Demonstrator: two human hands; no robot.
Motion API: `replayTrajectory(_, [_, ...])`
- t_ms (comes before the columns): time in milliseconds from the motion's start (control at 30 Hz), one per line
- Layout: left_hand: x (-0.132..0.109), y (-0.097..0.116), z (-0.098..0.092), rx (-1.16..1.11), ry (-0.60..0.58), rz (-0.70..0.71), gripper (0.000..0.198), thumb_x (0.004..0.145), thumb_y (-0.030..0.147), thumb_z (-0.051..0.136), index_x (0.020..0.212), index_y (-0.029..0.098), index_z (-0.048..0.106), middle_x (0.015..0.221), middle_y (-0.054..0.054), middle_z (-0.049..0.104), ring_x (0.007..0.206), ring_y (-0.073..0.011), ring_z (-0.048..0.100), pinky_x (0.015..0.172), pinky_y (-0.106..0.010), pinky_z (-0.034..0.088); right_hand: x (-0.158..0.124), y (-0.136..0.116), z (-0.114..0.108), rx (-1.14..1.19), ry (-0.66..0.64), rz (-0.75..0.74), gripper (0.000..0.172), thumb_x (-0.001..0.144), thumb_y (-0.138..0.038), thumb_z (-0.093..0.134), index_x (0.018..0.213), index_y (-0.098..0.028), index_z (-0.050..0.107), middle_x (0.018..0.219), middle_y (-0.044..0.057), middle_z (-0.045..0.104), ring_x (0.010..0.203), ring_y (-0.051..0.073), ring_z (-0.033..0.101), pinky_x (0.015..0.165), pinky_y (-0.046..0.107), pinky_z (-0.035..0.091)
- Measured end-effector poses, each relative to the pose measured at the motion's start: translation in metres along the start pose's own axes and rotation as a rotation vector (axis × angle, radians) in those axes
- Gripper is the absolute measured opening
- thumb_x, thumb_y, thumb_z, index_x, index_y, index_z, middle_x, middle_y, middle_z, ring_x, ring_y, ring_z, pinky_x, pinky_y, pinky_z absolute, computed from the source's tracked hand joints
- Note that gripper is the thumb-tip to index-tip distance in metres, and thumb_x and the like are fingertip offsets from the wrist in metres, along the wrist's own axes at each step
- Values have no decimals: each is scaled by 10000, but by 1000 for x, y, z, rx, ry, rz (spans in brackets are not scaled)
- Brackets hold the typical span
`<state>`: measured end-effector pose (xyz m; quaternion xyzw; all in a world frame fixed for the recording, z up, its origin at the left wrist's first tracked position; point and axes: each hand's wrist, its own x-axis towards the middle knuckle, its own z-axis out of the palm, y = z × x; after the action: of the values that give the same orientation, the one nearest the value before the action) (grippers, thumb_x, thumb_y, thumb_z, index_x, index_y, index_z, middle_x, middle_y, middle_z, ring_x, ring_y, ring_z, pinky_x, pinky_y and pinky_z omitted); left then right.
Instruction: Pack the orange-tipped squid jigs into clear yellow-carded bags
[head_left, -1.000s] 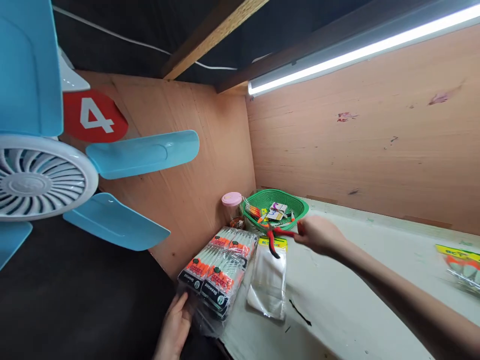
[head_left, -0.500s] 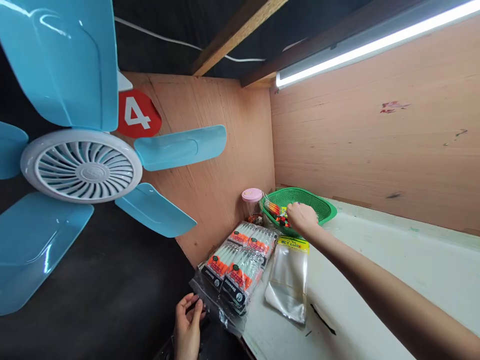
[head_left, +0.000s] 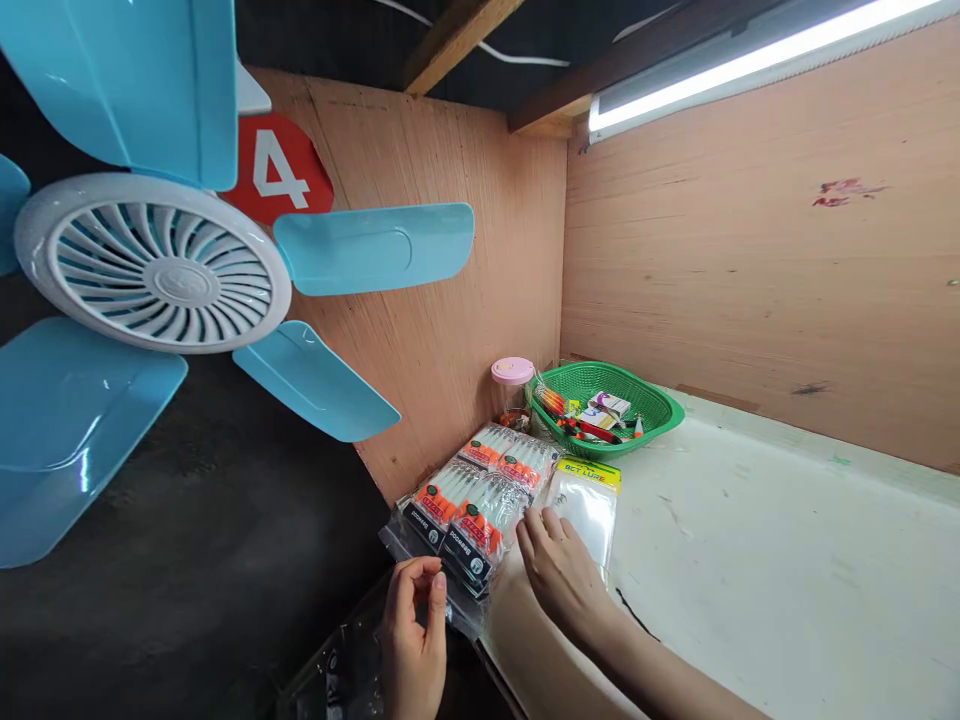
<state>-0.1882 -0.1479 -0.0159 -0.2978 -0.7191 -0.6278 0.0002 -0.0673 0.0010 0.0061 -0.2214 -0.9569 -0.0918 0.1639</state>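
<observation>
My left hand (head_left: 416, 635) is at the table's front edge, before the packs. Its thumb and forefinger are bent together close to a clear plastic bag (head_left: 397, 540); whatever lies between them is too small to make out. Packs of white and orange items with black labels (head_left: 465, 555) lie in rows on that bag. Beside their right side, my right hand (head_left: 562, 575) has its fingers curled and close together, with anything in them hidden. Partly behind this hand lies a clear plastic sleeve (head_left: 592, 510) with a yellow "BCT LURE" header.
A green basket (head_left: 656, 405) holds small boxes, a red-handled tool and orange-tipped items. Next to it stands a clear jar with a pink lid (head_left: 513, 371). A blue-bladed fan (head_left: 180, 280) hangs close on the left. Wooden panels (head_left: 750, 250) enclose the white table (head_left: 765, 560).
My right hand has come out of the green basket, down and toward me, to beside the packs. My left hand has shifted right and slightly up. The view has shifted a little.
</observation>
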Motion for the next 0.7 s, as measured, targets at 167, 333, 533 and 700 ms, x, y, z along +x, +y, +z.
replayTrajectory(167, [-6, 14, 11, 57, -12, 96, 152, 790, 367, 602, 809, 223, 643, 826, -80, 628, 791, -230, 585, 735, -320, 476, 60, -6, -12, 68, 45, -12, 241, 889, -94, 393, 1040, -132, 577, 1063, 142, 559, 923, 245, 494, 735, 360, 427])
replayTrajectory(333, [-18, 13, 19, 63, -144, 171, 117, 813, 282, 565, 837, 229, 666, 861, -92, 643, 820, -226, 606, 729, -306, 493, 90, -18, 4, 148, -3, -1, 286, 897, -216, 470, 1112, -69, 590, 1115, 191, 603, 995, 259, 525, 784, 368, 455])
replayTrajectory(533, [-21, 25, 24, 3, -175, 223, 135, 825, 281, 540, 815, 241, 669, 825, -89, 648, 812, -229, 608, 764, -321, 483, 31, -13, -7, 233, 41, 13, 470, 903, -331, 483, 1324, -124, 453, 1442, 169, 385, 1100, 273, 502, 918, 418, 442])
replayTrajectory(700, [-11, 38, 38, -87, -198, 220, 119, 806, 313, 574, 772, 242, 663, 787, -88, 637, 773, -231, 593, 715, -312, 474, -110, 7, 7, 436, 69, 183, 363, 849, -328, 539, 1211, -304, 524, 1313, 73, 537, 1116, 233, 558, 881, 355, 522])
